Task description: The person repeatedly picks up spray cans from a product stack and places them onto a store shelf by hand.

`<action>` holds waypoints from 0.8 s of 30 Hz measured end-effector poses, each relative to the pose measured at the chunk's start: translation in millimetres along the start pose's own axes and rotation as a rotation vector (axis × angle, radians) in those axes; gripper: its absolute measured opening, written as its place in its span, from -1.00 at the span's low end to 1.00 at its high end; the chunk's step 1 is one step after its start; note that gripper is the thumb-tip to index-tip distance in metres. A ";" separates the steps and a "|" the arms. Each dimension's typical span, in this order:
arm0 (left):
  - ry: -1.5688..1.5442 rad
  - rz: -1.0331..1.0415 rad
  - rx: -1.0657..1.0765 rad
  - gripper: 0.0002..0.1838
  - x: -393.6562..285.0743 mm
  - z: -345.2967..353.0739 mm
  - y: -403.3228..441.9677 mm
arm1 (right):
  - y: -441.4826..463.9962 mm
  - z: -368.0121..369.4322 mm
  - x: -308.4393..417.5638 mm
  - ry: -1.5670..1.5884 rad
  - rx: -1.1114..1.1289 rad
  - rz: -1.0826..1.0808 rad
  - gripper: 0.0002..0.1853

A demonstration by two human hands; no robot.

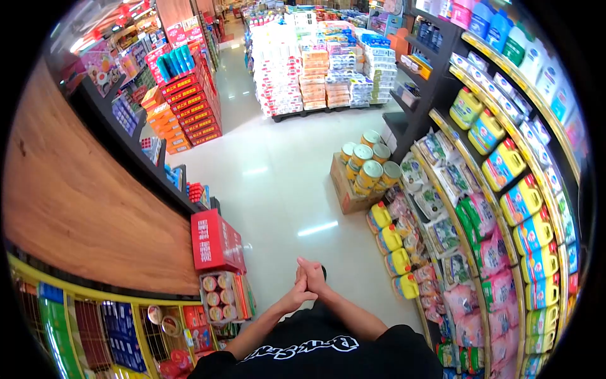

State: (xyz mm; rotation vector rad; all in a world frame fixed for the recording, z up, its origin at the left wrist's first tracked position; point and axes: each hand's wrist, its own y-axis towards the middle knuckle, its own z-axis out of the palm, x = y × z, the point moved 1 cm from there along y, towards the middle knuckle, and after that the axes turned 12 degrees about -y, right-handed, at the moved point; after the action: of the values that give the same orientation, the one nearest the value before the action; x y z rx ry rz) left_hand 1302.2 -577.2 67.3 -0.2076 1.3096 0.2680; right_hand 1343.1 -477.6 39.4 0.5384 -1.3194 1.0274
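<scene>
My left hand (300,289) and my right hand (314,273) are clasped together at the lower middle, just beyond my black shirt. Fingers of each hand press against the other, partly hiding one another, and no object shows in either. Both forearms reach in from the sides of the shirt (303,354). Beneath the hands lies the pale shiny floor (278,183). To their left, a red box (218,240) stands above a pack of round-lidded tubs (219,297).
Shelves on the right hold yellow jugs (521,199) and pink bags (495,252). A carton of yellow cans (369,167) stands beside them. Ahead is a pallet of stacked packs (322,69). Red boxes (192,104) are piled at left, near a wooden panel (82,183).
</scene>
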 end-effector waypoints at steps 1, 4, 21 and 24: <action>0.059 0.002 0.018 -0.05 -5.2 -13.0 18.9 | 21.5 -3.3 6.2 -0.012 0.016 0.008 -0.40; 0.153 0.010 0.053 -0.02 -16.3 -52.3 80.3 | 94.9 -9.6 15.7 -0.018 0.012 -0.073 -0.40; 0.081 -0.012 -0.075 -0.10 -90.4 -201.7 309.9 | 364.3 -15.2 146.8 -0.154 0.054 -0.061 -0.54; 0.010 -0.078 0.023 -0.14 -100.0 -207.6 324.6 | 356.7 -19.1 163.8 -0.181 -0.074 0.010 -0.54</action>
State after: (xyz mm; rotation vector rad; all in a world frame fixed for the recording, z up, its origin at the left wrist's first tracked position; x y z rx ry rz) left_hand 986.9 -338.6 113.0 -0.2397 1.3107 0.1860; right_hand 1038.8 -239.9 112.6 0.5804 -1.5154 0.9512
